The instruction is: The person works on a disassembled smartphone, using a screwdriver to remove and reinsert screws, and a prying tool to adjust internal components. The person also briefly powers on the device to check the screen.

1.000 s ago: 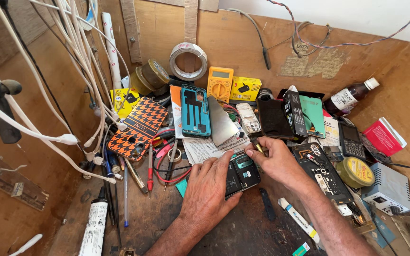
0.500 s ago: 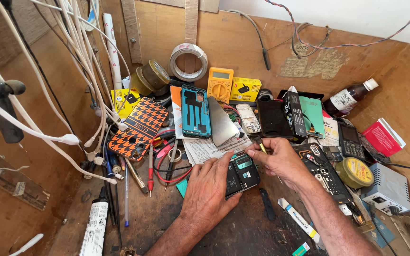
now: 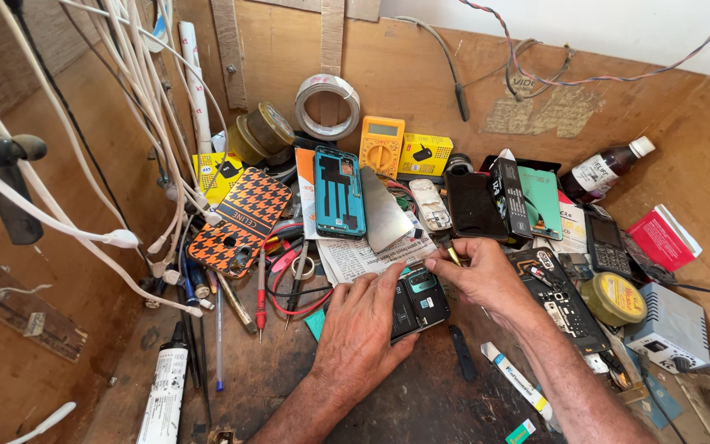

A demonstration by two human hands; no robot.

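Opened phone (image 3: pixel 419 301) lay flat at bench centre, same spot as second before. Left hand (image 3: pixel 361 329) stayed pressed over its left half, fingers clamping it. Right hand (image 3: pixel 486 279) pinched small yellow-handled tool (image 3: pixel 451 253), tip lowered nearer phone's top edge. Teal phone frame (image 3: pixel 339 193), multimeter (image 3: pixel 382 145) behind.

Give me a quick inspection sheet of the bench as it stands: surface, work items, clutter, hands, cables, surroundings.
Surface: worn brown wooden bench, crowded.
Job's things: opened dark phone, internals exposed; thin yellow-handled tool.
Clutter: teal phone frame, yellow multimeter, tape roll, orange houndstooth case, brown bottle.
Hands: left hand steadies the phone; right hand pinches the tool.
Cables: white cables hang left; red lead lies on the bench.
Surroundings: wooden side walls.
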